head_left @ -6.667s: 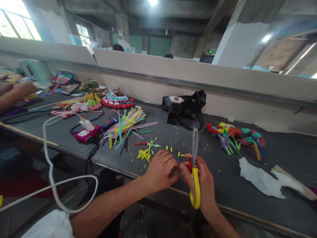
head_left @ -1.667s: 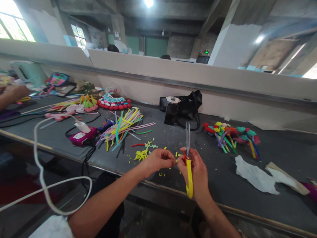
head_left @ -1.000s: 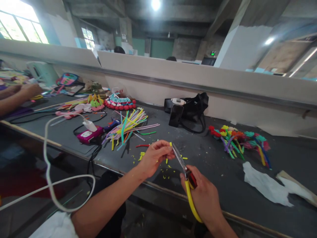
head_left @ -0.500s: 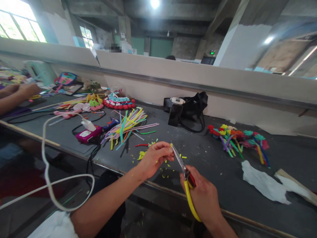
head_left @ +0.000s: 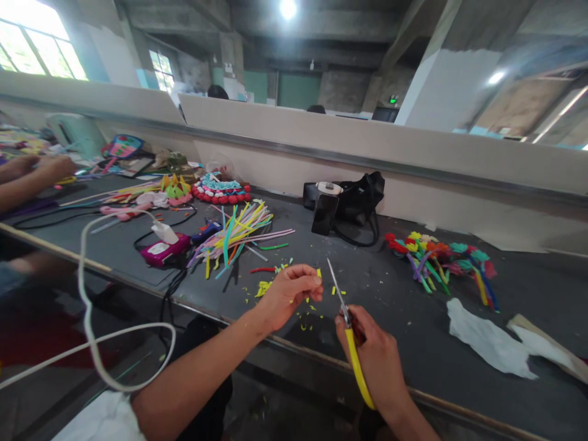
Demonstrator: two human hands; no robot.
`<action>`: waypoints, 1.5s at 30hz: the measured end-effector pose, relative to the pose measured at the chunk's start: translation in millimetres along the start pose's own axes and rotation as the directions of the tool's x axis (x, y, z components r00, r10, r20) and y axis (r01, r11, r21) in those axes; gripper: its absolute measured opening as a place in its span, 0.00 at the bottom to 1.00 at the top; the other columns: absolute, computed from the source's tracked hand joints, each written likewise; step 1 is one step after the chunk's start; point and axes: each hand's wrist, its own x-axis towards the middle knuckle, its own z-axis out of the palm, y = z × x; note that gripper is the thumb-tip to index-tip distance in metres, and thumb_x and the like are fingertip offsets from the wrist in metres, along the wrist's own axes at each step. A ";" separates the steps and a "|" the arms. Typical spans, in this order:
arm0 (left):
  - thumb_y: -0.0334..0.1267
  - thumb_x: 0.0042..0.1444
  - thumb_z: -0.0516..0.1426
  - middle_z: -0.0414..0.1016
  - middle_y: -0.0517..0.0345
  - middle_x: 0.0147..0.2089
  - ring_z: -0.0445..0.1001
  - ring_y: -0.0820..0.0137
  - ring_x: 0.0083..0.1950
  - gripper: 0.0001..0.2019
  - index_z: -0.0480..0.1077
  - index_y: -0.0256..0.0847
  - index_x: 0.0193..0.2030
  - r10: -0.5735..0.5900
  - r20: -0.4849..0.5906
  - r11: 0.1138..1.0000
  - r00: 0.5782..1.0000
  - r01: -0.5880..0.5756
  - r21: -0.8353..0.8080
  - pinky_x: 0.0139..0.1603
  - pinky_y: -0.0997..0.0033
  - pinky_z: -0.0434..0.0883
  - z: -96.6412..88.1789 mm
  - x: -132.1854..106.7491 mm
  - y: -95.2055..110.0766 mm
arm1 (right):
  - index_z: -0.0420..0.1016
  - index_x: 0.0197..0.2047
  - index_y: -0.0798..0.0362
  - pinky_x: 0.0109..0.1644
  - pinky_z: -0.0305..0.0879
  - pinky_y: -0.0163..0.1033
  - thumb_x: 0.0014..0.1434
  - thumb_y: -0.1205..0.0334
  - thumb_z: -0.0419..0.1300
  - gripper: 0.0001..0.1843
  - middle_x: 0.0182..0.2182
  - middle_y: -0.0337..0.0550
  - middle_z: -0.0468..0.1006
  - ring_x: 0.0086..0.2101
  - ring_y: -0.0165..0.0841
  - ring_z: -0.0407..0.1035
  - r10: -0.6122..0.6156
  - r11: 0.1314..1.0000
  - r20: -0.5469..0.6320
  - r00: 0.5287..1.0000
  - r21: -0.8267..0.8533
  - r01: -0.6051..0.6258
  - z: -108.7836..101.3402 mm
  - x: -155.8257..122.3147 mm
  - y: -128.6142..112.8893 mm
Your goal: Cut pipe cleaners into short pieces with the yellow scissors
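1. Scissors (head_left: 350, 343): gripped by right hand (head_left: 376, 350), four o'clock from left hand (head_left: 294, 291).
2. Yellow strip (head_left: 319, 273): pinched by left hand, at its two o'clock.
3. Yellow cuttings (head_left: 263, 288): on tabletop (head_left: 432, 349), left hand's nine o'clock.

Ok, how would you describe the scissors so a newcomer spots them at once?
Find the dark table, then the right hand over its near edge. The scissors are in its grip, blades pointing away from it. Unlike the small yellow scraps nearby, they have metal blades above a yellow handle.
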 end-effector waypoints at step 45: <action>0.34 0.43 0.65 0.73 0.60 0.23 0.67 0.79 0.24 0.05 0.74 0.36 0.26 -0.140 -0.011 0.990 0.990 0.139 -0.020 0.26 0.78 0.61 7.6 -3.9 -8.0 | 0.68 0.47 0.50 0.36 0.66 0.33 0.61 0.52 0.56 0.14 0.34 0.38 0.77 0.30 0.30 0.72 0.030 0.996 -0.092 0.995 0.086 -0.022 -8.9 7.7 -1.9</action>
